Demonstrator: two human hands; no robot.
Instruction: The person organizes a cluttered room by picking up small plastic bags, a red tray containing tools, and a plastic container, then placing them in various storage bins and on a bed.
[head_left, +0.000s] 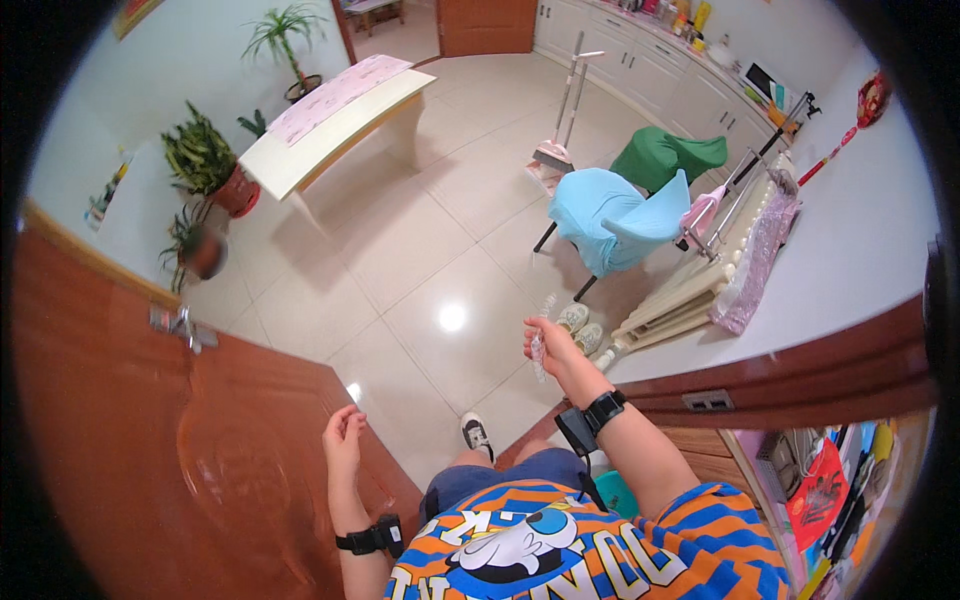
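Observation:
My right hand (552, 346) is closed around a clear, twisted plastic strip (550, 303), whose ends stick out above and below the fist. It is held out over the tiled floor, near a pair of light shoes (581, 327). My left hand (345, 431) is raised in front of the brown wooden door (247, 442), its fingers loosely bent and nothing seen in it. Each wrist wears a black strapped device. One of my feet, in a black and white shoe (475, 435), is on the floor at the doorway.
A white table (337, 142) with a pink cloth stands ahead to the left, beside potted plants (196, 150). Chairs under blue (600, 217) and green (660, 157) covers, a broom (555, 154) with dustpan, and a radiator (675, 300) are at the right. The door frame (787, 375) runs close on my right.

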